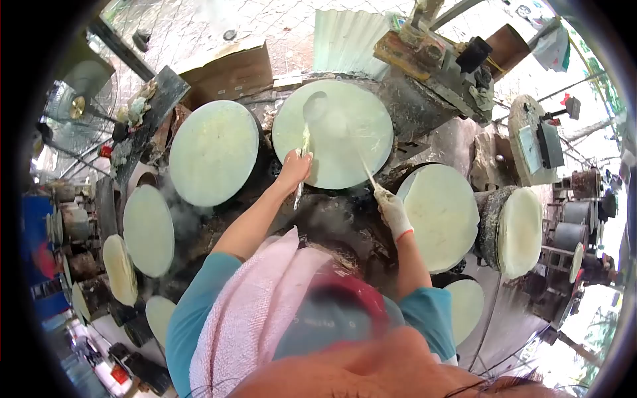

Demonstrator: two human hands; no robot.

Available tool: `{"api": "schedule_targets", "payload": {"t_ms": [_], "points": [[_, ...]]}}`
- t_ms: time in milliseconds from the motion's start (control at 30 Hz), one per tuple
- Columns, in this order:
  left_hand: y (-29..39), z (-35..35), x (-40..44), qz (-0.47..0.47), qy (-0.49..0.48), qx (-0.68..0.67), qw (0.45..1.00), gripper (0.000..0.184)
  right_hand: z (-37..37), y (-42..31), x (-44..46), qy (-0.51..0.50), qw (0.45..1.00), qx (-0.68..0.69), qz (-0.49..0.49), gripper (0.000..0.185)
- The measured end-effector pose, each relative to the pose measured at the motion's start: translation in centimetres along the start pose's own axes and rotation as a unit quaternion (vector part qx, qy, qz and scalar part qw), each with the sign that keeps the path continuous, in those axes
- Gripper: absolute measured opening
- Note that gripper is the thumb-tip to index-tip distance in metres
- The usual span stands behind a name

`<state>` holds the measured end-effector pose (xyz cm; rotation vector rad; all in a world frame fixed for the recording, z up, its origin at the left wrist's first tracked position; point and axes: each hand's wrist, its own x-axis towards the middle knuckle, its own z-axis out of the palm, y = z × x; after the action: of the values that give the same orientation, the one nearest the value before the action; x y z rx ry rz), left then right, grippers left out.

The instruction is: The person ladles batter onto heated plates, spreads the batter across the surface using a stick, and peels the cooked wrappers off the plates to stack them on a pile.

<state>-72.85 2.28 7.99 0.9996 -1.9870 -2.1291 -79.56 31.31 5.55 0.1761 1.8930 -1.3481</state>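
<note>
My bare left hand [296, 167] is closed around the handle of a ladle [306, 138]. The ladle's round bowl is over the upper part of a large pale round pan surface [292, 149], where whitish steam blurs the view. In a white glove with an orange cuff, my right hand [394, 211] grips a long thin stick [361, 158]. The stick points up and leftward over the same round surface, its far end lost in the haze. Whether either tool touches the surface, I cannot tell.
Pale rounds flank the middle one: a left round [213, 152], a right round [441, 217] and several more. A cardboard box [229, 73] and a corrugated sheet [348, 43] stand beyond. A fan [78, 99] is at far left, a wooden stand [424, 56] at upper right.
</note>
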Motion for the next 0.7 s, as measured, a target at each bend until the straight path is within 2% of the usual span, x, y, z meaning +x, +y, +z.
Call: {"api": "schedule_targets", "payload": {"t_ms": [33,133,200,267,333,367,433,467,567,600,700], "points": [[0.2,-0.2,1.0,0.003,-0.008,-0.004,1.0,0.019,0.3,0.1,-0.4,-0.009,0.999,-0.028,0.025,0.03],[-0.9,-0.8,4.6,-0.009,-0.056,-0.053,0.997,0.016,1.8,2.3,-2.9,0.013,0.998,0.042,-0.045,0.031],[-0.2,-1.1,5.7,-0.04,-0.098,-0.086,0.991,0.013,3.2,6.8,-2.4,0.086,0.984,0.096,-0.121,0.039],[-0.9,-1.5,6.2,-0.081,-0.13,-0.105,0.983,0.012,5.9,8.7,-3.0,0.157,0.974,0.08,-0.143,0.042],[-1.0,-1.8,6.1,-0.117,-0.149,-0.132,0.973,0.011,11.8,8.5,-3.4,0.148,0.981,0.113,-0.062,0.038],[-0.8,-1.9,5.3,-0.134,-0.149,-0.154,0.967,0.01,14.2,8.3,-3.3,0.1,0.978,0.183,0.002,0.035],[-0.8,-2.8,4.3,-0.171,-0.152,-0.196,0.953,0.01,17.7,4.3,-5.2,0.049,0.969,0.239,0.026,0.028],[-0.7,-3.4,4.1,-0.19,-0.157,-0.215,0.945,0.009,18.2,3.9,-4.6,0.088,0.965,0.242,0.051,0.028],[0.0,-5.1,3.4,-0.219,-0.17,-0.237,0.931,0.011,17.1,4.9,-3.9,0.157,0.955,0.249,0.015,0.026],[0.5,-5.4,3.0,-0.231,-0.177,-0.237,0.927,0.012,17.4,3.4,-4.8,0.172,0.952,0.239,0.086,0.029],[0.2,-5.3,3.2,-0.288,-0.18,-0.312,0.887,0.012,20.5,3.0,-5.0,0.08,0.973,0.205,0.066,0.034]]}}
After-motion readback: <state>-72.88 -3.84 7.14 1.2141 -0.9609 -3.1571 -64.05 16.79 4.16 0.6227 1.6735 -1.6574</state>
